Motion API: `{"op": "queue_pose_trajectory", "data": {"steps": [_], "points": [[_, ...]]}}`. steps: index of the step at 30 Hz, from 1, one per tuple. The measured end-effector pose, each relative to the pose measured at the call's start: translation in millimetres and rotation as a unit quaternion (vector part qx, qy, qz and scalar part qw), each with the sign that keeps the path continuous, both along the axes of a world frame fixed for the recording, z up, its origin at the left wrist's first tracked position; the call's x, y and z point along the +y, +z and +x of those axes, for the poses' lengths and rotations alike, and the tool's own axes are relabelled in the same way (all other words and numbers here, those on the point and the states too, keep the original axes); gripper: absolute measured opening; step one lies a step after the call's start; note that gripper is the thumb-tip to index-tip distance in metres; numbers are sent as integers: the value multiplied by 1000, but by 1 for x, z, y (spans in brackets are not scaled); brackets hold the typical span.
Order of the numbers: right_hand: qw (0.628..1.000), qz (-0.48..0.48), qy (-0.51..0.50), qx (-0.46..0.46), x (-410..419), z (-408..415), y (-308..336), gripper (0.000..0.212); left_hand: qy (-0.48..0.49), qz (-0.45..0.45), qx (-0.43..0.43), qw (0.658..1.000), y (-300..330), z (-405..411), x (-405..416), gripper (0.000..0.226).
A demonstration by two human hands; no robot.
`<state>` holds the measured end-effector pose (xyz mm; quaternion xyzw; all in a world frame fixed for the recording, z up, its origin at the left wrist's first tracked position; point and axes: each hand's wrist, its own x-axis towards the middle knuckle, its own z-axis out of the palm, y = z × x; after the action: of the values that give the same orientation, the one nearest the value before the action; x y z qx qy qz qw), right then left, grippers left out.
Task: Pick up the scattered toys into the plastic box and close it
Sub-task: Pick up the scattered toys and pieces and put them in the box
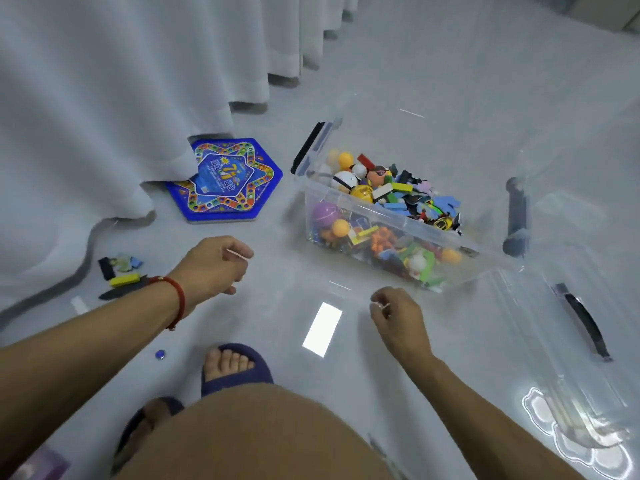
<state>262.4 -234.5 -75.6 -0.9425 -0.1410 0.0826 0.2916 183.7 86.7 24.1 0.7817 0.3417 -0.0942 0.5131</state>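
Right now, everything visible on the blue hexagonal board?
The blue hexagonal game board lies flat on the pale floor, left of the clear plastic box and apart from it. It looks like thick card with a grey edge. A star-shaped track of coloured spots rings a blue centre panel with yellow print. The white curtain hem drapes over its upper left corner. Neither hand touches it.
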Motion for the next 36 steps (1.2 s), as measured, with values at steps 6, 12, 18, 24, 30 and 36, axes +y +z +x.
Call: {"op": "queue_pose_trajectory", "data": {"steps": [6, 12, 18, 24, 30, 36], "points": [[939, 237, 40, -245, 80, 69, 144, 15, -108, 103, 114, 982, 17, -36, 45, 22], [982, 0, 56, -180, 95, 128, 147, 29, -187, 170, 189, 949, 44, -70, 85, 26], [935, 18, 331, -123, 183, 20, 109, 18, -162, 150, 174, 960, 38, -102, 111, 28], [818, -74, 571, 8, 299, -88, 22, 37, -98, 178, 201, 958, -24, -158, 135, 39], [744, -106, 660, -6, 331, -132, -59, 17, -3, 233, 125, 964, -110, -181, 128, 30], [888, 50, 457, 19, 333, -90, -65, 19, 27, 247, -25, 968, -149, -150, 128, 34]]}}
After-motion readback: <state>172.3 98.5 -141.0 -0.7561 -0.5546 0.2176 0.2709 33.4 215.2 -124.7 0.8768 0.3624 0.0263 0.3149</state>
